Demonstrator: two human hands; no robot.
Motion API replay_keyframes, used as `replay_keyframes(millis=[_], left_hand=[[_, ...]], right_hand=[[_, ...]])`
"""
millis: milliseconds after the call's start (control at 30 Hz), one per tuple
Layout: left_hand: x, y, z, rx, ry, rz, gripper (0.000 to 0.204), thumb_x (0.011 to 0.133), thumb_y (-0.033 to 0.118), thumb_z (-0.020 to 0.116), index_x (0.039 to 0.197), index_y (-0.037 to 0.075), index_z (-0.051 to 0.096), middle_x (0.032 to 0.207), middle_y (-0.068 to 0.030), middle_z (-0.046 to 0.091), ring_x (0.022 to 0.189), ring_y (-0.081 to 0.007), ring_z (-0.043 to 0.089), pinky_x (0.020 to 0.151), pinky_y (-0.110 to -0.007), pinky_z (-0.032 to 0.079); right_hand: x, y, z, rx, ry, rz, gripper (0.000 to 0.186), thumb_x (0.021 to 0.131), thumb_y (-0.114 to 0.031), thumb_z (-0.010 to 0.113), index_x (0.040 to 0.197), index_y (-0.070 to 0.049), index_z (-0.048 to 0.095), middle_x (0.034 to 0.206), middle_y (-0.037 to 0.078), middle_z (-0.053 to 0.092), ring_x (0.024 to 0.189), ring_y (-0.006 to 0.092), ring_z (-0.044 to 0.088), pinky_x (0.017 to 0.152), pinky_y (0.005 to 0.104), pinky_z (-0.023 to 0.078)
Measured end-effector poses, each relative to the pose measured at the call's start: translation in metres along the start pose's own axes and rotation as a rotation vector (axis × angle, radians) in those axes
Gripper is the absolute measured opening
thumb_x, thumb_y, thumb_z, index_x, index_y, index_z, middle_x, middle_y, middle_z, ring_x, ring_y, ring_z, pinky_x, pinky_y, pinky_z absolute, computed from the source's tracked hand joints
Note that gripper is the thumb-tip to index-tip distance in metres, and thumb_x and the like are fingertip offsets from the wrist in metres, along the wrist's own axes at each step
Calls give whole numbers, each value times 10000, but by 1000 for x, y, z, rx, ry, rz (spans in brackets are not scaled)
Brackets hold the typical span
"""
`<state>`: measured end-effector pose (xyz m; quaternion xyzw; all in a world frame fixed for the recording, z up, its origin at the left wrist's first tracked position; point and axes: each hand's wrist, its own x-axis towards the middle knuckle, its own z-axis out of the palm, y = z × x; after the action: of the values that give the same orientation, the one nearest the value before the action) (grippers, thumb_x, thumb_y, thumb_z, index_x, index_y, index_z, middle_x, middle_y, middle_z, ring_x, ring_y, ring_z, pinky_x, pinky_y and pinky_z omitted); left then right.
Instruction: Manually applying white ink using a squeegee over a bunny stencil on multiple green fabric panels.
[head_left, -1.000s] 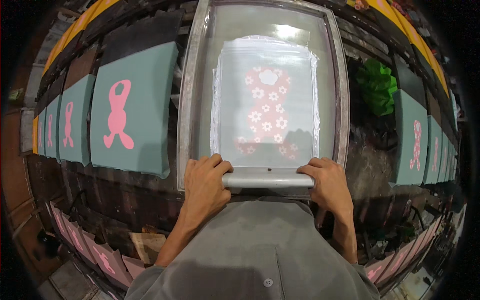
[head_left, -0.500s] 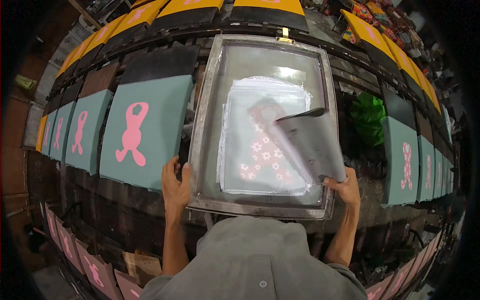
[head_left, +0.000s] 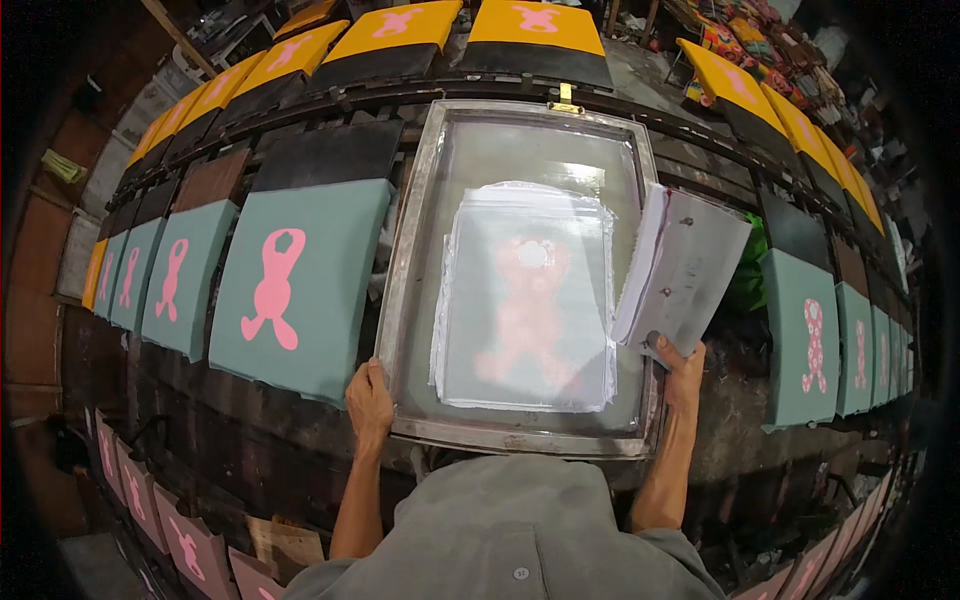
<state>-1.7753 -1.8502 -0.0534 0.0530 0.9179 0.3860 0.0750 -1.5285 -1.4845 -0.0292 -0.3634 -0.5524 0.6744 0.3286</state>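
A wooden-looking grey rectangular screen frame (head_left: 411,250) lies before the person, stretched with pale translucent mesh (head_left: 545,150) and seen from above. Within the mesh, a milky white-edged panel (head_left: 465,340) shows a blurred pink long-limbed figure (head_left: 530,310), its upper part bearing a white spot. A small brass-coloured clamp (head_left: 566,97) sits at the frame's far edge.

The bare left hand (head_left: 370,408) is at the frame's left rim, near the lower-left corner; its thumb points up along the rim, and how closely the fingers press together cannot be told. The bare right hand (head_left: 684,368) pinches the lower end of a flat grey-white squeegee (head_left: 690,270), thumb on the upper face, the other fingers mostly hidden beneath. The squeegee is tilted, over the frame's right rim.

To the left lies a sage-green cloth panel (head_left: 325,250) printed with a plain pink figure; to the right, a similar green panel (head_left: 788,340) carries a white-patterned one. Crumpled bright-green sheeting (head_left: 752,285) shows behind the squeegee. Yellow printed panels (head_left: 400,45) line the far side.
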Motion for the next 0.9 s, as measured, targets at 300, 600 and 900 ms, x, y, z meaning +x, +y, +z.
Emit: replay_keyframes(millis=[300, 600, 900], left_hand=[[0, 8, -24, 7, -10, 12, 524, 1057, 372, 431, 876, -94, 590, 749, -291, 576, 675, -382, 505, 694, -457, 436], [50, -43, -99, -46, 31, -37, 525, 1052, 389, 451, 938, -101, 599, 789, -278, 575, 706, -333, 506, 715, -437, 439], [157, -155, -253, 3, 48, -35, 550, 1048, 406, 461, 923, -105, 623, 758, -258, 601, 701, -276, 544, 702, -445, 447]], right_hand=[[-10, -10, 2, -60, -36, -4, 328, 791, -114, 831, 1043, 54, 704, 968, 57, 711, 867, 158, 630, 848, 318, 480], [-50, -16, 97, -73, -28, -102, 368, 805, -128, 799, 1104, 52, 681, 1013, 75, 712, 887, 173, 666, 859, 334, 501], [-108, 27, 311, 38, -39, -13, 251, 834, -90, 787, 1020, 52, 695, 931, 64, 704, 830, 161, 660, 774, 322, 532]])
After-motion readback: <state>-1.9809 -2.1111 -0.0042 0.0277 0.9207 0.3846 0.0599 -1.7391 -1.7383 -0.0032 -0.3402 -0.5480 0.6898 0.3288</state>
